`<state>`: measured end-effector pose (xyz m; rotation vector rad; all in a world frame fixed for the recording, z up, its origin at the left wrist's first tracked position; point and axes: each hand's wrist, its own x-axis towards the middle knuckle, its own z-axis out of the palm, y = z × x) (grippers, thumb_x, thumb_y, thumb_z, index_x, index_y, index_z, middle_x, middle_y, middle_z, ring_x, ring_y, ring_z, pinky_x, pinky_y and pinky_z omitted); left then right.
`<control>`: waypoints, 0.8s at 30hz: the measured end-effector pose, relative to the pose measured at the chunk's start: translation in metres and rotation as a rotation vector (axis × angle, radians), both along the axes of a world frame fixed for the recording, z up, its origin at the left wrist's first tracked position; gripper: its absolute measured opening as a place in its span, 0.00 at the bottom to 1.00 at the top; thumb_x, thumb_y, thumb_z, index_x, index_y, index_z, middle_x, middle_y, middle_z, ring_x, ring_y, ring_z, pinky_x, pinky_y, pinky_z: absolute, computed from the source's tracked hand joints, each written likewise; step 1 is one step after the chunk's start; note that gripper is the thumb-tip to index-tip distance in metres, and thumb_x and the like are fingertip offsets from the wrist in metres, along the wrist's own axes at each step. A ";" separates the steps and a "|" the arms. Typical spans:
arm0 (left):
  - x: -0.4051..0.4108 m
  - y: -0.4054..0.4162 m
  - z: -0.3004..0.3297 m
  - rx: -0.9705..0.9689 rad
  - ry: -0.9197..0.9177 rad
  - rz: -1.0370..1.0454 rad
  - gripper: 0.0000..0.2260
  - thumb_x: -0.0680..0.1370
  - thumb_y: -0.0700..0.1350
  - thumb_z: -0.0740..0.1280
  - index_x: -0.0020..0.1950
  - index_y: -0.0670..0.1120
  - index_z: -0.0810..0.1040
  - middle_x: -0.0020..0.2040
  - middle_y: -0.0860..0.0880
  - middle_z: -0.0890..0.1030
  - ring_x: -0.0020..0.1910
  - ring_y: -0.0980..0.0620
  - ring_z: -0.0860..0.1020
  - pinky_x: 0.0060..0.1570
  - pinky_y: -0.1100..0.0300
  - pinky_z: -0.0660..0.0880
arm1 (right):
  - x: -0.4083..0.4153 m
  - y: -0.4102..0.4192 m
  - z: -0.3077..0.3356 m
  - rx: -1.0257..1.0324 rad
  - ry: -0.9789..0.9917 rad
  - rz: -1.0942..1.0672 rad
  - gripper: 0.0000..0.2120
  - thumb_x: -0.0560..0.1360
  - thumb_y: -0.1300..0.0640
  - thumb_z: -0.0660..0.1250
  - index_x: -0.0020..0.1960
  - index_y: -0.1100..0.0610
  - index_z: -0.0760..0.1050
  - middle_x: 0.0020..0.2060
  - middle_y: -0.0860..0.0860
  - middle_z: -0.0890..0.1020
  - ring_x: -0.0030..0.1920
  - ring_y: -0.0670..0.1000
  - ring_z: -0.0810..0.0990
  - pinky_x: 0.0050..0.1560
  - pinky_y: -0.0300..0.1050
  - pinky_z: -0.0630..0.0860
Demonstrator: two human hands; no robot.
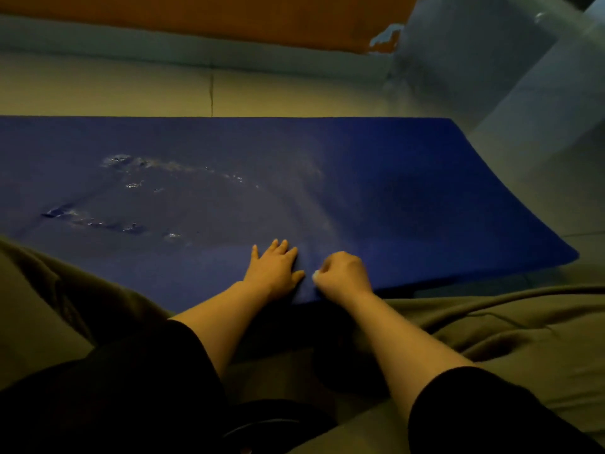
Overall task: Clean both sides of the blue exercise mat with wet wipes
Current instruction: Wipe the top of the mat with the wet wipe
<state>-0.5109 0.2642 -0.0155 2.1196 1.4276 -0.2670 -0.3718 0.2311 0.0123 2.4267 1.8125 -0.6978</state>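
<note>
Curled fingers hide most of what seems a wipe

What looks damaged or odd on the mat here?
The mat has torn, pitted patches on its left half, pale against the blue, and its right end curls up off the floor. The left hand rests flat; the right hand grips a wipe.

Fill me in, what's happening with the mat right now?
A person kneels at the near edge of the blue exercise mat. The left hand lies flat on it, fingers spread. The right hand is curled round a small white wad, seemingly a wet wipe, pressed on the mat. Pale streaks show left of centre.
</note>
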 end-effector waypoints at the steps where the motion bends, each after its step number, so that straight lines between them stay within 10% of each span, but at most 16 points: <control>1: 0.001 -0.002 -0.001 0.001 0.000 0.004 0.28 0.82 0.55 0.56 0.79 0.46 0.53 0.80 0.46 0.50 0.78 0.46 0.47 0.74 0.37 0.43 | -0.012 -0.004 -0.003 0.004 0.003 0.073 0.15 0.74 0.52 0.64 0.52 0.62 0.79 0.52 0.60 0.81 0.54 0.61 0.78 0.49 0.46 0.74; 9: -0.005 -0.001 -0.001 -0.018 -0.068 0.019 0.28 0.82 0.55 0.57 0.79 0.47 0.55 0.80 0.46 0.51 0.78 0.47 0.49 0.74 0.38 0.43 | 0.060 -0.005 0.013 0.047 -0.166 -0.273 0.13 0.76 0.52 0.63 0.47 0.62 0.77 0.50 0.63 0.80 0.51 0.64 0.78 0.46 0.48 0.74; 16: -0.004 0.000 -0.015 0.027 -0.128 0.116 0.24 0.81 0.52 0.60 0.75 0.47 0.62 0.78 0.47 0.59 0.77 0.47 0.54 0.75 0.40 0.45 | -0.027 -0.002 -0.011 0.024 -0.020 0.083 0.12 0.76 0.53 0.62 0.48 0.60 0.78 0.50 0.60 0.80 0.51 0.61 0.77 0.48 0.48 0.73; 24: -0.008 0.003 -0.018 0.073 -0.163 0.146 0.24 0.81 0.53 0.61 0.76 0.47 0.62 0.77 0.48 0.60 0.76 0.47 0.57 0.75 0.45 0.45 | 0.022 0.027 -0.008 0.086 -0.197 -0.113 0.10 0.76 0.58 0.61 0.50 0.63 0.77 0.53 0.61 0.79 0.52 0.63 0.77 0.48 0.48 0.73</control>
